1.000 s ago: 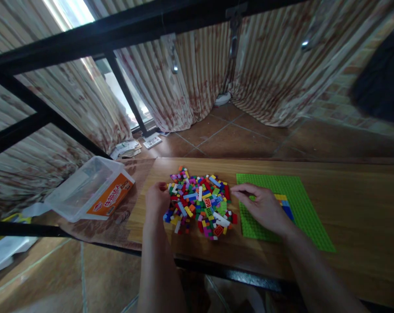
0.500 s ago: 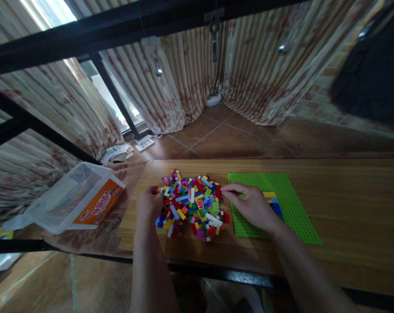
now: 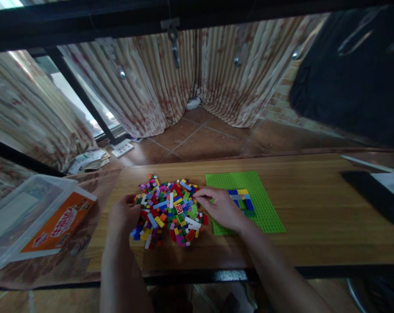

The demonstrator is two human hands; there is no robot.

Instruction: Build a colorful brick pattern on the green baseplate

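Note:
A loose heap of small toy building bricks [image 3: 171,204] in many colours lies on the wooden table. At the heap's left edge is my left hand [image 3: 123,213], its fingers bent and drawn together against the bricks; what they hold, if anything, is too small to tell. From the right, my right hand [image 3: 218,206] reaches over the green baseplate [image 3: 265,213], thumb and forefinger pinched at the heap's right edge. Whatever sits in that pinch cannot be made out. Blue, grey and yellow bricks [image 3: 245,200] are joined on the baseplate, partly behind my right hand.
A clear plastic box [image 3: 50,187] with an orange label stands at the left on a brown cloth [image 3: 82,261]. On the table's far right lie a dark flat object [image 3: 373,195] and something white [image 3: 392,184]. The table's near edge [image 3: 223,275] is dark.
The view has turned right, so the table's right end now shows and everything sits further left. My right hand's fingertips have moved slightly left, over the heap's edge. More joined bricks are visible.

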